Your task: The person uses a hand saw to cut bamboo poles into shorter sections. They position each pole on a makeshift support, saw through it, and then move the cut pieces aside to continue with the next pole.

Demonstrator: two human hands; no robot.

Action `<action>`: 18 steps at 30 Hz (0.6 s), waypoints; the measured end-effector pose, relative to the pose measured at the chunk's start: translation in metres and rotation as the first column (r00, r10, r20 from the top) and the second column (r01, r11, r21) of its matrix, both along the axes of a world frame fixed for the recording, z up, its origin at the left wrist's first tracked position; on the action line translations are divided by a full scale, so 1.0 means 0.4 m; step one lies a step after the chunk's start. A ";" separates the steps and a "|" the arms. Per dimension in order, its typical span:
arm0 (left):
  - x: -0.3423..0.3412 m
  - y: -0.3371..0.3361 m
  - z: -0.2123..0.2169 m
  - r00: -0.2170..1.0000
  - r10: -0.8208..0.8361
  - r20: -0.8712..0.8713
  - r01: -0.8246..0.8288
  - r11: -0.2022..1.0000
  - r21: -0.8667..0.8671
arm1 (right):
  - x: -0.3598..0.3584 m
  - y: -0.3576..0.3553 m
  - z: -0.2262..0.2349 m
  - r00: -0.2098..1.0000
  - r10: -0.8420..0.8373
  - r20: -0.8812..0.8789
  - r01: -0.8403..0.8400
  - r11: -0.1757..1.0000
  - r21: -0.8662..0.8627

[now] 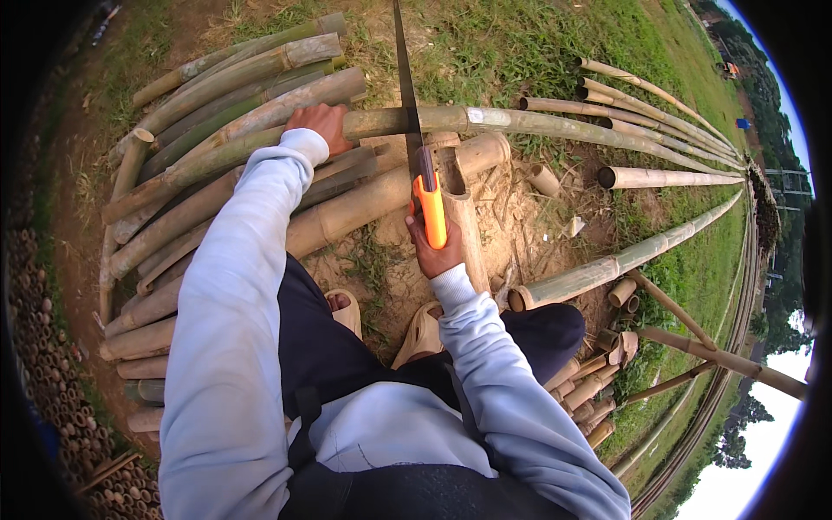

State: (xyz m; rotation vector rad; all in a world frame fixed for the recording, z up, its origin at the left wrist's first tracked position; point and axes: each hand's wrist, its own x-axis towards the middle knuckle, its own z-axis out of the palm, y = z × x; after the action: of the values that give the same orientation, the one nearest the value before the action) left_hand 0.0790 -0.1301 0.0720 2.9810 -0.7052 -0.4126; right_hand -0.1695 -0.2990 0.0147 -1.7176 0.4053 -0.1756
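A long bamboo pole [511, 121] lies crosswise in front of me, running out over the grass to the right. My left hand [321, 127] is closed over it, left of the saw. In my right hand [436, 253] is a handsaw, gripped by its orange handle [431, 211]. The saw's long dark blade [404, 69] points away from me and crosses the pole; how deep it sits in the bamboo, I cannot tell. Below the pole lies a thick bamboo log [394, 198], beside a hollowed bamboo piece [464, 224] near my right hand.
Several cut bamboo lengths [290, 100] are stacked at the left. More long poles [667, 178] lie on the grass at the right. Short offcuts [592, 394] are piled by my right knee, near a bamboo frame [737, 362]. Sawdust and a loose offcut [543, 180] lie on the ground ahead.
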 end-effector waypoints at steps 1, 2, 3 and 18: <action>-0.008 0.013 -0.014 1.000 0.011 -0.001 -0.011 1.000 -0.007 | -0.037 0.003 0.035 0.999 -0.006 -0.037 0.007 1.000 0.009; -0.003 0.018 -0.014 1.000 0.010 0.008 -0.010 1.000 -0.002 | -0.074 0.005 0.074 0.998 -0.022 -0.064 0.023 1.000 0.014; 0.000 0.026 -0.018 1.000 0.013 0.011 -0.013 1.000 0.003 | -0.142 0.009 0.118 0.992 0.007 -0.128 -0.006 1.000 0.010; -0.028 0.003 -0.006 0.999 0.006 -0.048 -0.007 1.000 -0.004 | 0.016 -0.025 0.182 0.995 0.056 -0.078 -0.065 0.992 -0.106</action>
State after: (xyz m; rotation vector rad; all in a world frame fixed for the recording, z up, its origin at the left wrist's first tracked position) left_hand 0.0678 -0.1290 0.0694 2.9577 -0.6909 -0.4794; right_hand -0.1631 -0.3091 0.0874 -1.8456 0.4044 -0.0908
